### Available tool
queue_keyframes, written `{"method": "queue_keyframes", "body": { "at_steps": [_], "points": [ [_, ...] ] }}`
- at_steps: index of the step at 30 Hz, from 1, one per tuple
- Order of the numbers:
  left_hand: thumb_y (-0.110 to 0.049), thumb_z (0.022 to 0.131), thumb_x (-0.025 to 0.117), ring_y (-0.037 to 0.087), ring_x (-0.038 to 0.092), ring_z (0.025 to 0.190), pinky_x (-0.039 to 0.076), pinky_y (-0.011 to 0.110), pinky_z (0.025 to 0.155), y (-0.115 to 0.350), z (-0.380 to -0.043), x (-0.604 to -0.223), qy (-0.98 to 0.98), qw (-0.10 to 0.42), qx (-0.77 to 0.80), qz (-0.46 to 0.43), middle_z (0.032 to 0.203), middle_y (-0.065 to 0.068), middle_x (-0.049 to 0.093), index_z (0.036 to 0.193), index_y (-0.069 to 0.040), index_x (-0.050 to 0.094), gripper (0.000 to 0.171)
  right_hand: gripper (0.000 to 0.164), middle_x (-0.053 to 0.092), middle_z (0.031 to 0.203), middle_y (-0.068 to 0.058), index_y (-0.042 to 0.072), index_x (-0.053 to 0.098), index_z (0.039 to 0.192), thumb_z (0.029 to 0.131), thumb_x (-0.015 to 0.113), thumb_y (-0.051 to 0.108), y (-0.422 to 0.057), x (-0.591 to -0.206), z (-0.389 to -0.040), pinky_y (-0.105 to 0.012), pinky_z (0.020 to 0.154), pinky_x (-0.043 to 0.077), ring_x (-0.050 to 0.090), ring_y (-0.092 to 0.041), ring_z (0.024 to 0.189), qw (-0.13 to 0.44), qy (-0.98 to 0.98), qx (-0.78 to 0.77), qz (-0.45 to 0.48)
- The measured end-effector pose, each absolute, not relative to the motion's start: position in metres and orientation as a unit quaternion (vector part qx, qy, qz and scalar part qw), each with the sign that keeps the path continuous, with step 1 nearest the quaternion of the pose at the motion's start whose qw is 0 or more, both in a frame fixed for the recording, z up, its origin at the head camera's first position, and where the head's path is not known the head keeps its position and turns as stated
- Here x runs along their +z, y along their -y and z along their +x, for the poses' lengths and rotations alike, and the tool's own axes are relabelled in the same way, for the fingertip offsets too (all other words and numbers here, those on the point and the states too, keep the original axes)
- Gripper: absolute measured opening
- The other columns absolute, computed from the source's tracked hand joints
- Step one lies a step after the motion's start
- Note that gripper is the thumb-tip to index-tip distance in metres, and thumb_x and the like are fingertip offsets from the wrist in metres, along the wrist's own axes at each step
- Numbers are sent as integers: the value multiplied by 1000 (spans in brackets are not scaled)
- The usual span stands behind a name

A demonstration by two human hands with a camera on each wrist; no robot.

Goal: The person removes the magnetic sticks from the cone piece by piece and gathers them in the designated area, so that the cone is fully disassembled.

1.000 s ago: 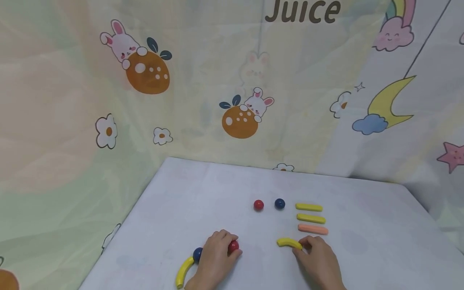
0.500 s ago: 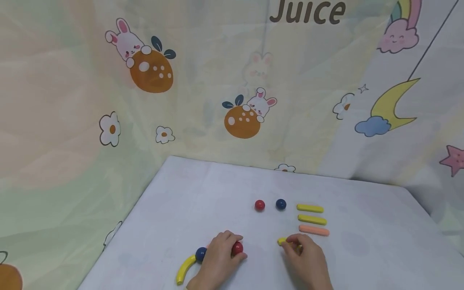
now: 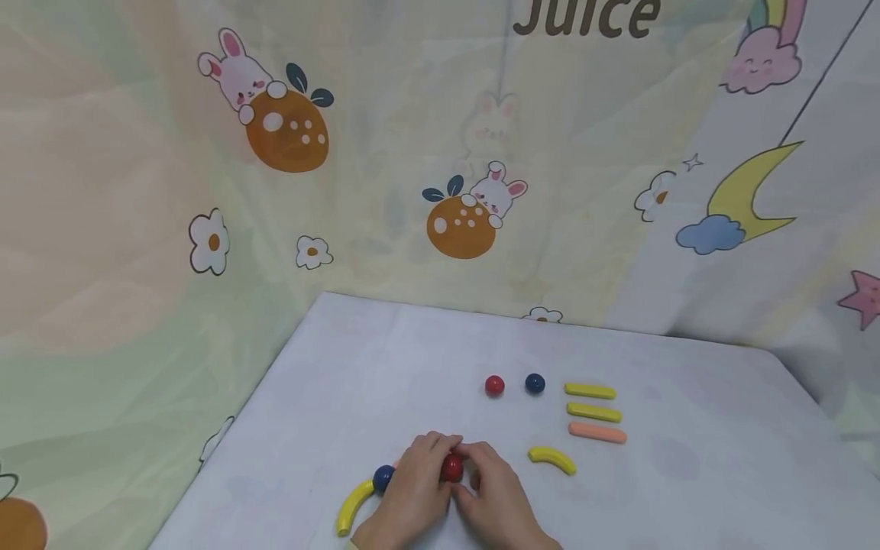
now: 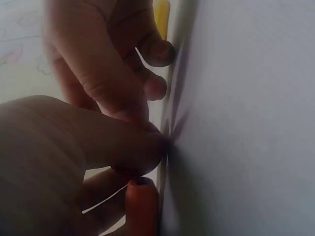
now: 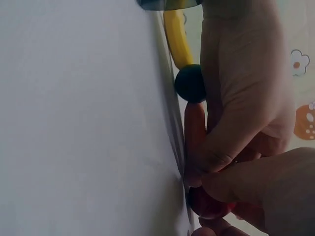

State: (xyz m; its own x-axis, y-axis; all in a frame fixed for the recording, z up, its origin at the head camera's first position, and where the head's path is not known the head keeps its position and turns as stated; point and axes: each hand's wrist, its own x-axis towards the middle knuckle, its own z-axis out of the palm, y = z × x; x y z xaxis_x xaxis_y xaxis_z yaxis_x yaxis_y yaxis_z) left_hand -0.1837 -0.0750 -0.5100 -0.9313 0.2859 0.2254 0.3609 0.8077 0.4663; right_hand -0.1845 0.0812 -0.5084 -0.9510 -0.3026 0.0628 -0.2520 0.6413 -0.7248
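Note:
In the head view, a red ball [image 3: 451, 467] sits between my two hands on the table. My left hand [image 3: 415, 485] pinches it from the left, thumb in front and fingers behind. My right hand [image 3: 496, 493] grips it from the right, its thumb meeting the left one. Under my left hand lies an orange stick [image 5: 195, 125], whose end also shows in the left wrist view as an orange rod [image 4: 141, 206]. It runs from a dark blue ball [image 3: 383, 480] toward the red one. A curved yellow stick [image 3: 354, 508] touches the blue ball. My hands partly cover the red ball.
Further back stand another red ball [image 3: 494, 386] and another blue ball [image 3: 535, 383]. To their right lie two straight yellow sticks [image 3: 593, 412] and a salmon stick [image 3: 597, 432]. A short curved yellow stick [image 3: 552, 460] lies right of my hands. A printed curtain [image 3: 371, 153] hangs behind the table.
My right hand has let go of the short curved yellow stick and moved left to the red ball. The left hand stays at that ball throughout.

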Motion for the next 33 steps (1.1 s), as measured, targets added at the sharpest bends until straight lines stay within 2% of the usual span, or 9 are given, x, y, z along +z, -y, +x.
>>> {"method": "queue_keyframes", "body": {
  "at_steps": [3,6,10,13,15,19,24,29,33],
  "points": [
    [-4,73,77,15,54,107,47,39,95,82,-184,-504,949,83,-245,-182,114,-3,59,130,-15,58,61,46,56,100,11,19,62,124,81,78,20,-77,-509,-185,-19,59,43,49,-5,71,28,-908,-394,-140],
    [-8,75,80,18,55,108,45,43,97,94,-185,-497,950,110,-235,-175,113,-1,60,125,-15,62,54,42,56,97,12,20,63,121,81,79,23,-73,-509,-186,-20,58,43,49,-5,71,33,-909,-397,-121],
    [-17,73,84,19,56,95,47,39,81,111,-185,-492,954,141,-222,-144,100,-2,61,109,-13,70,39,41,56,95,11,20,64,118,80,80,24,-71,-508,-186,-20,58,42,49,-7,71,41,-910,-401,-98],
    [-22,73,85,17,51,80,42,32,65,117,-185,-493,961,133,-210,-120,86,-3,56,96,-11,71,29,42,56,94,10,20,63,118,80,80,24,-71,-506,-185,-20,57,41,49,-8,71,46,-909,-405,-85],
    [-25,75,84,15,46,73,38,29,60,117,-186,-495,964,120,-213,-103,79,-3,51,89,-11,70,25,41,56,95,9,20,63,118,80,80,24,-72,-505,-185,-20,57,42,49,-9,71,48,-905,-414,-78],
    [-31,77,83,14,44,68,39,27,58,114,-188,-500,962,108,-240,-77,72,-4,46,81,-12,67,25,40,58,96,10,21,63,117,81,79,24,-75,-503,-189,-20,56,43,51,-10,69,41,-901,-427,-58],
    [-38,76,81,12,44,68,43,28,59,108,-189,-504,960,92,-253,-74,72,-6,47,81,-13,67,29,42,62,98,10,22,64,118,80,81,24,-81,-497,-200,-21,60,46,52,-11,75,4,-912,-410,-19],
    [-33,77,82,11,43,67,42,27,58,106,-186,-504,957,89,-262,-89,72,-7,46,81,-13,66,26,42,66,104,5,18,66,118,79,82,24,-96,-492,-220,-33,78,52,57,-16,91,-62,-933,-355,-11],
    [-23,75,83,10,43,69,41,27,58,109,-183,-502,958,74,-263,-89,73,-8,45,83,-14,65,22,37,69,103,0,14,68,115,81,79,20,-110,-488,-236,-45,84,50,60,-22,97,-59,-946,-318,-8]
  ]
}}
